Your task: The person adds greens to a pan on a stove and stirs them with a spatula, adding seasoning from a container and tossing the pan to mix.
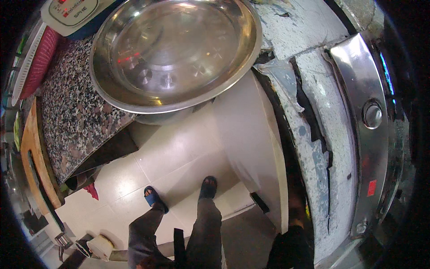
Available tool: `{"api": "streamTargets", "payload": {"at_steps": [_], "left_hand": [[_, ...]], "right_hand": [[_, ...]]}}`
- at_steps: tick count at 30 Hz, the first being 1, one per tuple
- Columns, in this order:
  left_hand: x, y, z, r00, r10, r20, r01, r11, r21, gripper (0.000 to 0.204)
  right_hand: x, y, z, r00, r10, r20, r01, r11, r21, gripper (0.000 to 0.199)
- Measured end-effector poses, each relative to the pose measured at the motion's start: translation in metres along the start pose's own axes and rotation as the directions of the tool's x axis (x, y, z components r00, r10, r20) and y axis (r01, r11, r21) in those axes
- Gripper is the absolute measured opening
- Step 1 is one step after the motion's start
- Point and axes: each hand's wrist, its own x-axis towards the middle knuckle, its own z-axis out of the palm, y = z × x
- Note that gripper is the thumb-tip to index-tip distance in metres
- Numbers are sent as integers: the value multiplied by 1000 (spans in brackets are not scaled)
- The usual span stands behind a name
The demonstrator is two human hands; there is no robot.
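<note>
A wide, shallow stainless steel basin [174,49] takes up the top of the view, beside the speckled granite counter [76,85]. No food or tool shows inside it, only reflections. At the lower right my right arm comes in with a dark sleeve [291,249]. In deep shadow past the cuff, my right hand [296,208] is just discernible beside the edge of the white cracked surface [309,134]. Its fingers are too dark to make out, as is anything they might hold. My left hand does not show.
A scale [74,13] with a lit red display stands at the top left, near a pink basket [38,67]. A wooden board [38,152] lies at the counter's left edge. A steel panel with a round knob [372,114] runs along the right. My slippered feet [208,187] stand on floor tiles.
</note>
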Motion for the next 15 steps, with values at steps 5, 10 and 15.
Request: {"api": "streamTargets", "payload": {"at_steps": [5,10,15], "left_hand": [[28,21,-2,999,33,-34,-34,999,-34,25],[51,53,-14,987,161,-28,-162,987,-12,25],[10,128,-36,907,420,39,-421,907,8,25]], "right_hand": [[-4,25,-16,1000,-7,-4,7,995,-101,28],[-36,42,-33,1000,-15,-19,8,953,-302,28],[-118,64,-53,998,-16,69,52,823,-565,28]]}}
